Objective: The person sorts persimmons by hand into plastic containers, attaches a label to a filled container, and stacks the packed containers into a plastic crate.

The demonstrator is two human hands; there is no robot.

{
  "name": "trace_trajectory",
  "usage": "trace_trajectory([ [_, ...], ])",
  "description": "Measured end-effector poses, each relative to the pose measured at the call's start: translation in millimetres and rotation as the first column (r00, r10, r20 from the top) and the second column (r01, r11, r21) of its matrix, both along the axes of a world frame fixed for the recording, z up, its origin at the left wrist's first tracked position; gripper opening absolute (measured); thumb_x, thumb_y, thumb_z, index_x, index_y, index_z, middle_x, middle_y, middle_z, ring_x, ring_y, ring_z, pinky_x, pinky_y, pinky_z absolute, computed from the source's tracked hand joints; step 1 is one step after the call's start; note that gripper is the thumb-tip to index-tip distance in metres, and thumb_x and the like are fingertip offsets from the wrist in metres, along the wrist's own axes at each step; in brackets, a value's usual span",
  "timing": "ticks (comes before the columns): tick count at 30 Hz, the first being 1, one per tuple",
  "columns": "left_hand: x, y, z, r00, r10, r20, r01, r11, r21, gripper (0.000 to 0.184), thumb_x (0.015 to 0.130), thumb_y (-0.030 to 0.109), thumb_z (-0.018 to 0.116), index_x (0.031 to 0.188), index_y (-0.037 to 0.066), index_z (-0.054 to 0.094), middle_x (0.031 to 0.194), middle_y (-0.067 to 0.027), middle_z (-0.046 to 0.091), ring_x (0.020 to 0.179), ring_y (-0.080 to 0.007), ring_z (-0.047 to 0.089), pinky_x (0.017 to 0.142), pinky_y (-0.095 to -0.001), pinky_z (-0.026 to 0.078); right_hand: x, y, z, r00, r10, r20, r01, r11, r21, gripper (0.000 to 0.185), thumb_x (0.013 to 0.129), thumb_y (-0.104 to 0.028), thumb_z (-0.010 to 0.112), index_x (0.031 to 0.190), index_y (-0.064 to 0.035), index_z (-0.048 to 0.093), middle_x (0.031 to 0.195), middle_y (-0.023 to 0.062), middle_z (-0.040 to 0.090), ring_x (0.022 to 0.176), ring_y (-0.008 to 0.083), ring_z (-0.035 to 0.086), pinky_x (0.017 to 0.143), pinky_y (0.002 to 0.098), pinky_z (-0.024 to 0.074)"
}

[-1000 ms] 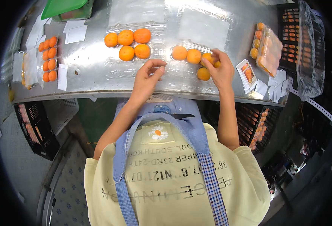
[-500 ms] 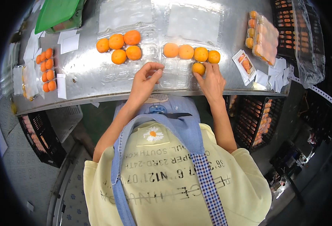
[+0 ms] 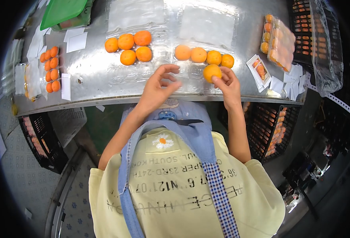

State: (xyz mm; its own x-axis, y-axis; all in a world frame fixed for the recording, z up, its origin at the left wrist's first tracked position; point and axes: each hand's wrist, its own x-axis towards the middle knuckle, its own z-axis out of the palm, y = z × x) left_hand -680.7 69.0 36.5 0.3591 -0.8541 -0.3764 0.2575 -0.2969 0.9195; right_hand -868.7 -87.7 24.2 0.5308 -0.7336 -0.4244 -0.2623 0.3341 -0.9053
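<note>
An orange fruit (image 3: 212, 73) is held in my right hand (image 3: 229, 86), between thumb and fingers, above the near part of the right clear tray (image 3: 186, 85). Several oranges (image 3: 198, 55) lie in that tray's far row. My left hand (image 3: 161, 84) has its fingers curled but apart, with nothing in it, near the gap between the two trays. Beside it, the left clear tray (image 3: 121, 76) holds several oranges (image 3: 128, 57) in its far part. Both trays have their lids folded open away from me.
Filled packs stand at the right (image 3: 282, 45) and left (image 3: 52, 69). A green-lidded box (image 3: 66, 14) is at the back left. Printed cards (image 3: 259, 71) and white papers (image 3: 76, 42) lie on the metal table (image 3: 95, 67). Black crates (image 3: 268, 129) of fruit are below.
My right hand took hold of the near orange and raised it off the tray. Earlier it let go of another at the far row's right end. My left hand's fingers have spread more.
</note>
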Motion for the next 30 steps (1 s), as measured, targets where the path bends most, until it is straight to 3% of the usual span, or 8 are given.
trace_trajectory([
  [3,-7,-6,12,0.994,-0.067,0.085,0.077,0.99,-0.12,0.065,0.075,0.01,0.076,0.133,0.009,0.046,0.129,-0.0072,0.053,0.107,-0.0151,0.053,0.083,-0.0284,0.047,7,13,14,0.98,-0.027,0.196,-0.044,0.937,0.347,0.046,0.085,-0.029,0.068,0.119,-0.0012,0.053,0.103,0.0073,0.063,0.083,0.0134,0.059,0.072,0.0266,0.0462],
  [4,-9,-8,16,0.994,-0.084,0.068,0.093,0.985,-0.146,0.073,0.072,0.011,0.078,0.137,0.01,0.043,0.134,-0.0083,0.05,0.112,-0.0165,0.051,0.087,-0.0299,0.046,11,19,19,0.977,0.013,0.214,-0.089,0.934,0.345,0.049,0.087,-0.034,0.064,0.121,-0.0011,0.052,0.104,0.0082,0.063,0.086,0.0134,0.059,0.074,0.0264,0.046],
  [7,-12,-10,20,0.989,-0.083,0.126,0.106,0.975,-0.194,0.07,0.073,0.011,0.078,0.135,0.008,0.045,0.134,-0.0083,0.05,0.115,-0.0176,0.051,0.091,-0.0323,0.045,15,28,19,0.942,0.048,0.333,-0.195,0.885,0.424,0.044,0.091,-0.028,0.06,0.125,-0.0016,0.053,0.11,0.0073,0.062,0.094,0.0137,0.06,0.077,0.0277,0.0472],
  [10,-9,-7,16,0.983,-0.097,0.159,0.128,0.971,-0.204,0.068,0.073,0.011,0.078,0.133,0.007,0.047,0.133,-0.0082,0.051,0.116,-0.0187,0.052,0.093,-0.0334,0.044,20,34,20,0.935,0.102,0.34,-0.243,0.882,0.403,0.044,0.092,-0.029,0.058,0.126,-0.0012,0.052,0.109,0.0069,0.062,0.092,0.0135,0.061,0.076,0.0273,0.047],
  [16,-9,-1,13,0.957,0.025,0.289,0.049,0.968,-0.246,0.059,0.069,0.011,0.08,0.123,0.009,0.056,0.116,-0.0067,0.059,0.101,-0.0217,0.055,0.086,-0.0323,0.047,28,32,32,0.933,0.244,0.264,-0.304,0.928,0.216,0.044,0.088,-0.019,0.065,0.125,0.0018,0.051,0.112,0.009,0.063,0.097,0.014,0.06,0.082,0.0295,0.0478],
  [25,-9,-1,9,0.86,0.071,0.506,0.128,0.929,-0.347,0.057,0.067,0.005,0.079,0.12,0.006,0.057,0.119,-0.0079,0.059,0.104,-0.023,0.056,0.087,-0.0345,0.047,32,36,36,0.936,0.323,0.142,-0.323,0.946,-0.021,0.046,0.082,-0.014,0.071,0.121,0.003,0.055,0.104,0.0103,0.067,0.096,0.0154,0.062,0.087,0.0291,0.0471],
  [28,-12,0,13,0.998,0.029,0.049,-0.015,0.962,-0.271,0.05,0.079,0.016,0.074,0.123,0.004,0.054,0.118,-0.0083,0.059,0.106,-0.0202,0.055,0.087,-0.0354,0.047,25,32,27,0.946,0.292,0.139,-0.305,0.949,0.076,0.042,0.081,-0.015,0.072,0.118,0.0004,0.059,0.102,0.0092,0.067,0.092,0.0135,0.062,0.083,0.029,0.0477],
  [30,-2,4,4,0.92,0.004,-0.392,-0.082,0.98,-0.181,0.051,0.087,0.027,0.063,0.128,0.001,0.049,0.12,-0.0106,0.058,0.108,-0.0205,0.056,0.087,-0.0349,0.047,23,25,26,0.949,0.31,0.065,-0.311,0.95,0.013,0.04,0.081,-0.015,0.072,0.117,-0.0019,0.06,0.099,0.0083,0.068,0.09,0.0126,0.062,0.081,0.0289,0.0481],
])
